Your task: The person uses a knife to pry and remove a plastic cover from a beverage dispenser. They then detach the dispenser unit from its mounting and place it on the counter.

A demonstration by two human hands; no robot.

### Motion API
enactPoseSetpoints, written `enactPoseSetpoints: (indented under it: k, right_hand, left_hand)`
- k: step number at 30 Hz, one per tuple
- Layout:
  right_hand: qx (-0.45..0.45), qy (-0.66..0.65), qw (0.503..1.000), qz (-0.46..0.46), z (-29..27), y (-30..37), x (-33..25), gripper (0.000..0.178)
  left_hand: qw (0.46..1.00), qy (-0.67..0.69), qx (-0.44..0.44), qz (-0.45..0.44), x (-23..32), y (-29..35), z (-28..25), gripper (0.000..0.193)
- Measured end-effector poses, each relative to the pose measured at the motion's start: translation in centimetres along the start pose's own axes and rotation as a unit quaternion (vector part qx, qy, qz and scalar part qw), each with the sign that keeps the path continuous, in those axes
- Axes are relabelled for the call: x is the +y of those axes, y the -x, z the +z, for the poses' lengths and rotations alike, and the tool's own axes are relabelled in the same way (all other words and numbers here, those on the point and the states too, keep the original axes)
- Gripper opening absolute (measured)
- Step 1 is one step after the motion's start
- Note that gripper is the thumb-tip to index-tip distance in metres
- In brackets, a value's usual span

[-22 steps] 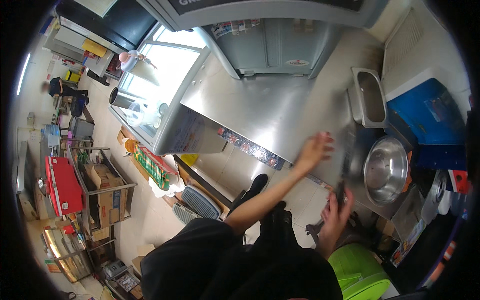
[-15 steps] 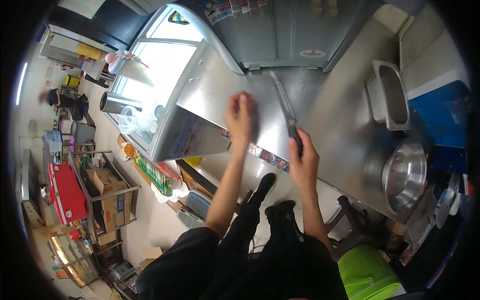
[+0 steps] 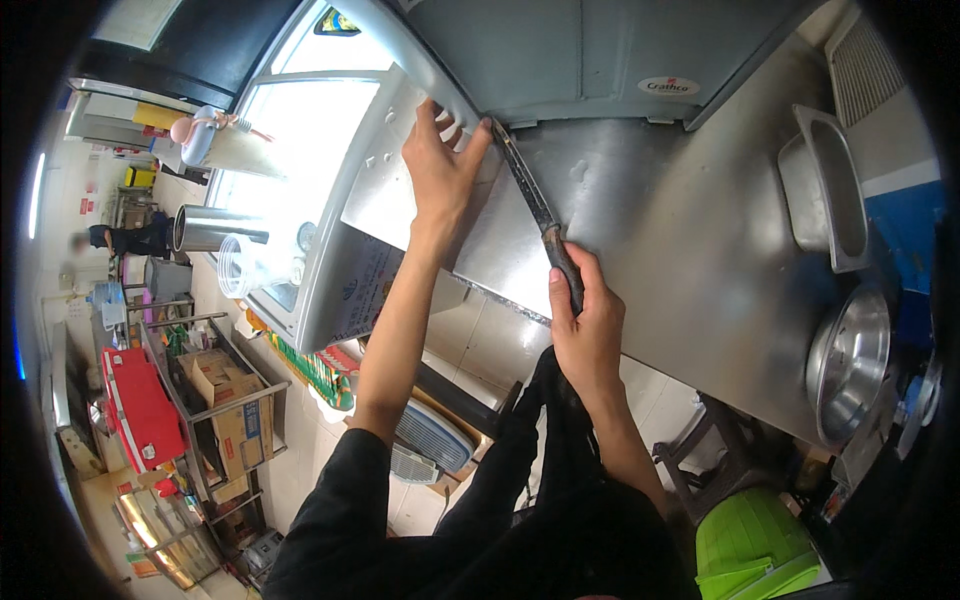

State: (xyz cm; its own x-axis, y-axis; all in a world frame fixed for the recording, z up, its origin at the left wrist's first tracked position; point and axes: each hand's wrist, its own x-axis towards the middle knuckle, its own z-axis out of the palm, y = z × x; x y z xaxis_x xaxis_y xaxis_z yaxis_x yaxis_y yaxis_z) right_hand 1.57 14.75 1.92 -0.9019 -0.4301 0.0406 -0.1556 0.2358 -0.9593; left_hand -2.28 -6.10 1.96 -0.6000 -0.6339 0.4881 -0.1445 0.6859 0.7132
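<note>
My right hand (image 3: 590,325) is wrapped round the dark handle of a long knife (image 3: 527,187). Its narrow blade slants up and left across the steel counter (image 3: 625,215), its tip close to the foot of the grey machine (image 3: 620,60). At that tip, my left hand (image 3: 442,165) is raised with fingers apart and curled, the thumb beside or just touching the blade's end. Nothing shows in the left hand. Small clear pieces or drops lie on the pale surface by its fingers.
A steel pan (image 3: 825,190) and a steel bowl (image 3: 850,365) stand on the right. To the left are a glass-topped freezer (image 3: 310,150) with clear plastic cups (image 3: 240,265) and a rack of boxes (image 3: 230,410). A green bin (image 3: 750,545) sits below right.
My left hand has gone up and left, its fingers opening from a closed shape, to the knife's tip. The knife has swung, its tip moving left towards the machine's foot.
</note>
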Motion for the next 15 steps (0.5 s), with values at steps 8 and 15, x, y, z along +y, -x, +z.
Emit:
enactPoseSetpoints:
  k: [8, 15]
  right_hand:
    - [0.001, 0.033, 0.999, -0.028, 0.4, -0.1, 0.5, 0.027]
    - [0.007, 0.015, 1.000, -0.012, 0.7, -0.2, 0.6, 0.026]
  left_hand:
    - [0.999, 0.016, -0.026, 0.036, -0.1, -1.5, -1.7, 0.056]
    - [0.991, -0.014, -0.066, 0.113, 0.1, -3.6, -2.5, 0.054]
